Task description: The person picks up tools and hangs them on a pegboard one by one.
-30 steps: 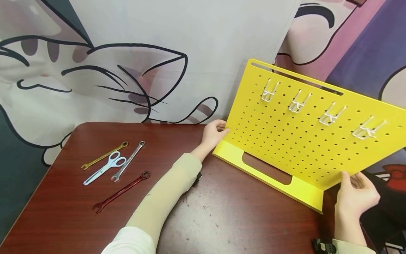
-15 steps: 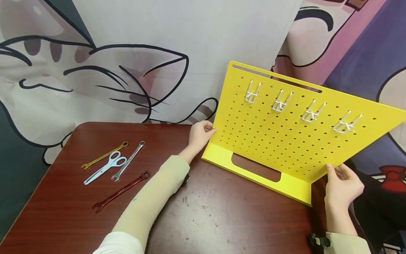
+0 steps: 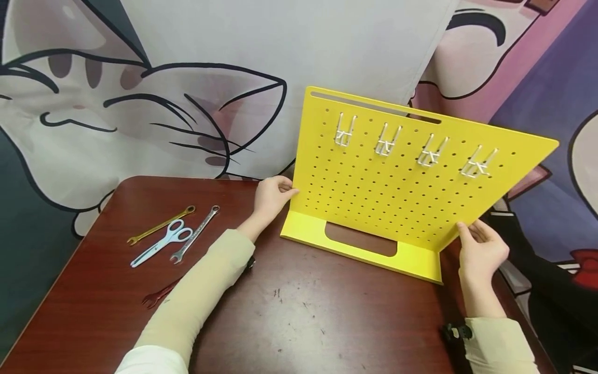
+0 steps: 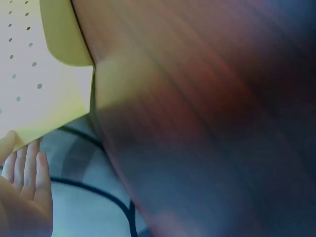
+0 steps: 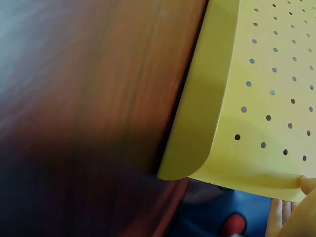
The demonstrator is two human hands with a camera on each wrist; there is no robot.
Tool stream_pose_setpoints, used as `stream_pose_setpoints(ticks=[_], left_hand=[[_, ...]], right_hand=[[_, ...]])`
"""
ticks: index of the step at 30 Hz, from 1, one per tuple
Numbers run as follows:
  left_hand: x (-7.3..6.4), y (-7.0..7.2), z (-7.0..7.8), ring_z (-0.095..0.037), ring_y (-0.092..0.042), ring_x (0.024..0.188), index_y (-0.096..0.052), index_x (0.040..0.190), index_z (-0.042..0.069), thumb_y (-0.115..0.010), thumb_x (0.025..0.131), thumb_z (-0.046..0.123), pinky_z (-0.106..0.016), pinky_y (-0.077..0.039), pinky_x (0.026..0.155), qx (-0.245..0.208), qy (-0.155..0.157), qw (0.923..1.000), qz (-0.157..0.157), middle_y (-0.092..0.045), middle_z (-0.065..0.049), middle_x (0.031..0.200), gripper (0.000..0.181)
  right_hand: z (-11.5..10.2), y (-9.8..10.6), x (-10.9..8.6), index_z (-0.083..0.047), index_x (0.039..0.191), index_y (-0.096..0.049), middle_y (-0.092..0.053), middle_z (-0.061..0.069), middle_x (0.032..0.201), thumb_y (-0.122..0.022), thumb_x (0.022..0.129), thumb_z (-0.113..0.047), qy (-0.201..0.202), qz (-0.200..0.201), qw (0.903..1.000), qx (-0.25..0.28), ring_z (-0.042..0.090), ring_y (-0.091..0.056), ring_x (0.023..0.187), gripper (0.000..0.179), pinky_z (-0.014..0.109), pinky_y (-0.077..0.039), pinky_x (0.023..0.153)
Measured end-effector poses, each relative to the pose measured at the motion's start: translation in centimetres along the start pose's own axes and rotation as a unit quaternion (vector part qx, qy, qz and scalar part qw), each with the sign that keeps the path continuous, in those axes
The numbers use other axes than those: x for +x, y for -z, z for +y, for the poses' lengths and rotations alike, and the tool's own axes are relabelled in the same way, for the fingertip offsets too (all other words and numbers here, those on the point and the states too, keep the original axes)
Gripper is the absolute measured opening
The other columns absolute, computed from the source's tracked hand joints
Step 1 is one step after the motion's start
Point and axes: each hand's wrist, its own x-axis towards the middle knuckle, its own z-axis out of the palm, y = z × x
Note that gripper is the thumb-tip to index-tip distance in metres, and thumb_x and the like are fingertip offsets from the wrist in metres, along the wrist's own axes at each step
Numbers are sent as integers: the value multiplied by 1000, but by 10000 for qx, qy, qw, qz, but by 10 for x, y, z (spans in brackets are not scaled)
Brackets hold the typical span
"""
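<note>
Cloth backdrop [image 3: 345, 47]: printed with a cartoon cat, behind the table.
Table [image 3: 299, 322]: reddish-brown, worn in front.
Board [image 3: 374, 182]: yellow, perforated, standing at the table's far right. Long axis left to right, right end nearer the person; holed face towards the person, slotted edge uppermost, cut-out foot projecting forward. Compared with a second ago: shifted left, right end swung away from the person, foot lying squarer to view.
Left sleeve [image 3: 196, 296]: pale; now crosses the red wrench, which lay fully visible before.
Left hand [image 3: 271, 198]: pinching the board's left edge, thumb in front, fingers behind.
Right hand [image 3: 483, 250]: well apart from the left, pinching the right edge likewise.
Wrenches, three, at left: yellow [image 3: 161, 226], silver [image 3: 194, 235], red wrench [image 3: 158, 296].
Scissors [image 3: 161, 245]: light blue, between yellow and silver, blades towards the person.
Hooks [image 3: 429, 157]: four, white wire, in a row high on the board.
</note>
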Motion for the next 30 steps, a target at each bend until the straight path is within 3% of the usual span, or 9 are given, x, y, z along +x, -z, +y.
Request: stream_pose_setpoints(ticks=[12,17,24,30], left_hand=[[-4,43,-26,-30,-78,90,-81,101,3,-87,91,21,-42,-63,83,322,152,9994,10,-82,-14,99,22],[-8,60,-36,-31,-78,90,-81,101,2,-87,90,24,-44,-62,82,518,96,9986,-8,-82,-15,99,25],[-14,82,-50,-33,-77,88,-81,100,0,-88,89,21,-46,-61,79,590,119,9980,196,-81,-18,96,24],[-18,96,-61,-35,-77,89,-81,101,-1,-87,90,20,-40,-59,75,609,204,9975,301,-81,-20,98,25]], right_hand=[[6,-48,0,6,124,-75,-70,-25,74,-81,87,5,37,-485,9980,-406,-3,-65,78,37,5,-53,73],[2,-68,-1,5,123,-76,-69,-24,74,-81,87,4,29,-583,9972,-459,-3,-65,77,36,7,-53,74],[-2,-96,-7,5,126,-75,-66,-28,75,-81,89,1,-26,-881,9934,-733,-5,-64,80,38,8,-52,77],[-4,-115,-14,1,127,-75,-71,-18,88,-82,91,-5,10,-991,9908,-925,-4,-64,83,37,9,-53,81]])
